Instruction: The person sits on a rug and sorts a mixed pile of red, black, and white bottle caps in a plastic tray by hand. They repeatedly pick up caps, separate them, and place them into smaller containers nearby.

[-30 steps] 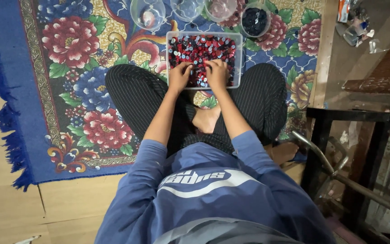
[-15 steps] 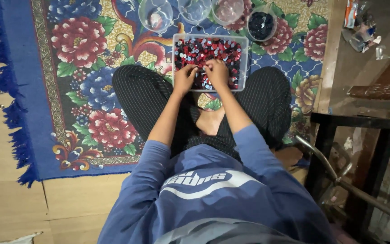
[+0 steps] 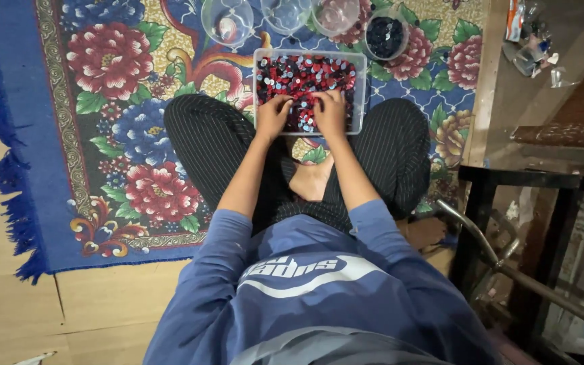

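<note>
I sit cross-legged on a floral rug. In front of my legs lies a clear rectangular tray (image 3: 358, 93) full of small red, dark and pale blue discs. My left hand (image 3: 274, 115) and my right hand (image 3: 330, 112) both rest palm-down in the near part of the tray, fingers curled into the discs. Whether either hand has pinched a disc is hidden under the fingers. Beyond the tray stand three clear round cups (image 3: 227, 19), (image 3: 285, 12), (image 3: 336, 15) and a fourth cup (image 3: 385, 35) holding dark discs.
The blue-bordered rug (image 3: 103, 135) covers a wooden floor (image 3: 49, 311). At the right stands a dark metal frame (image 3: 508, 203) with a slanted metal bar (image 3: 508, 267). Small packets and clutter (image 3: 528, 40) lie at the upper right.
The view has shifted slightly, so the tray sits a little further right and lower. Both hands stay in the tray, fingers working among the discs.
</note>
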